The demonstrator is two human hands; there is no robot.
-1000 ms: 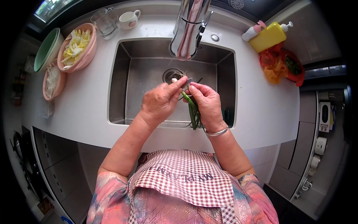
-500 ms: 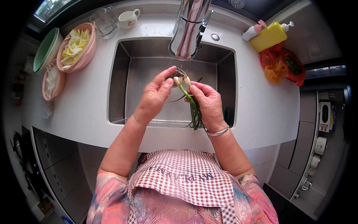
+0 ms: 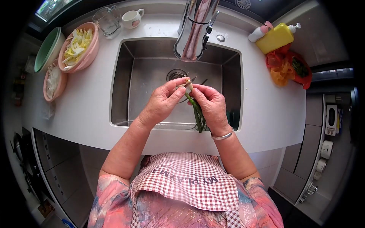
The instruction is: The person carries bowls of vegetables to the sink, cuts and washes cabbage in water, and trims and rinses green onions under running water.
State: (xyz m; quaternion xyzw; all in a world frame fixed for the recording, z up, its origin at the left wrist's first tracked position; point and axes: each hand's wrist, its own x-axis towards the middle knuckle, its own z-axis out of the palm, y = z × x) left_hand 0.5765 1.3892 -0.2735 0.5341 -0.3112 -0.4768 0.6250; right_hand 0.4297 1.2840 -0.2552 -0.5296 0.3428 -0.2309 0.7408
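Over the steel sink (image 3: pixel 148 102) my two hands meet at the bulb end of some green onions (image 3: pixel 195 108). My right hand (image 3: pixel 211 106) pinches the stalks just below the white bulbs, and the green leaves hang down beside its palm. The fingertips and thumb of my left hand (image 3: pixel 161 99) are closed on the bulbs and roots from the other side. A small dark pointed shape shows just behind the bulbs; I cannot make out what it is. The drain (image 3: pixel 177 73) lies beyond my fingers.
The faucet (image 3: pixel 194 38) overhangs the sink's back. Left are a pink bowl of cut cabbage (image 3: pixel 92 53), a smaller pink bowl (image 3: pixel 62 85), a green bowl (image 3: pixel 45 49), a glass pitcher (image 3: pixel 108 24) and a cup (image 3: pixel 131 19). Right are a yellow bottle (image 3: pixel 275 39) and a red bag (image 3: pixel 303 79).
My left hand drew back from the bulbs, opening its fingers, then came in again and closed on them. My right hand has stayed nearly still with the green onions.
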